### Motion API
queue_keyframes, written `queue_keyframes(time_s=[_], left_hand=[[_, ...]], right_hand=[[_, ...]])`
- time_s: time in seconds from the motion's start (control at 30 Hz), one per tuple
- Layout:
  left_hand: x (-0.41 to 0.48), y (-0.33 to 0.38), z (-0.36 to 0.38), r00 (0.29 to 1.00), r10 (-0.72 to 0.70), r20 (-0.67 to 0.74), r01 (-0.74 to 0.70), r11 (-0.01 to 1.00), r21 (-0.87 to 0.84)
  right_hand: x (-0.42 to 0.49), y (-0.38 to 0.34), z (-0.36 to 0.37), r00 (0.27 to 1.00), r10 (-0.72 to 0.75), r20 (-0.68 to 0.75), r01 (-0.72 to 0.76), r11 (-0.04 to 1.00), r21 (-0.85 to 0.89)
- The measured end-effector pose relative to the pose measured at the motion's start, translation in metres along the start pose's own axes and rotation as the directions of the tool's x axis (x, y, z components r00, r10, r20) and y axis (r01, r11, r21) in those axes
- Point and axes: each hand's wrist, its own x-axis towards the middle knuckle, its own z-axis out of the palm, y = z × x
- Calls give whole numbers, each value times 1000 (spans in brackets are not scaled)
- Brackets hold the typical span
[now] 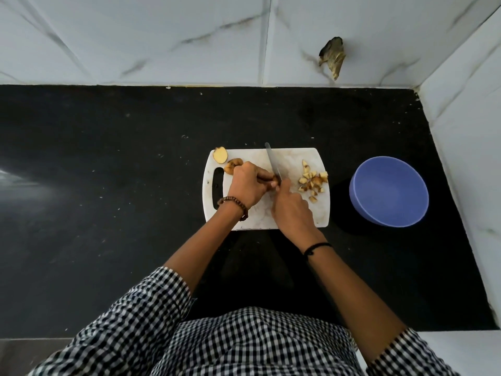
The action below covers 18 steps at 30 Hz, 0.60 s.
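Black counter (108, 185): potato (271, 181) under left hand (248, 185)

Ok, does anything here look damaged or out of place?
Yes. The white marble-look wall tile has a ragged hole stuffed with something brownish, above the black counter. Also, a cut yellow slice sits on the far left corner of the white plastic chopping board, overhanging the counter.

Left hand (248, 187) curled beside curled right hand (291, 210).
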Motion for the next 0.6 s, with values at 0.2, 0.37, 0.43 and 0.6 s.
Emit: queue_keyframes(time_s=[0.2, 0.37, 0.43, 0.6], left_hand=[[-3, 2, 6, 999, 27, -38, -24, 997, 70], [-10, 5, 13, 998, 34, -47, -29, 994, 109], [-13, 4, 19, 996, 53, -71, -43, 990, 134], [-16, 2, 22, 990, 76, -122, -57, 986, 156]], right_hand=[[-3, 2, -1, 1000, 14, 13, -14, 1000, 2], [-13, 7, -3, 997, 63, 45, -63, 998, -7], [-23, 10, -2, 995, 77, 64, -75, 997, -34], [-57, 25, 6, 996, 69, 55, -64, 995, -76]])
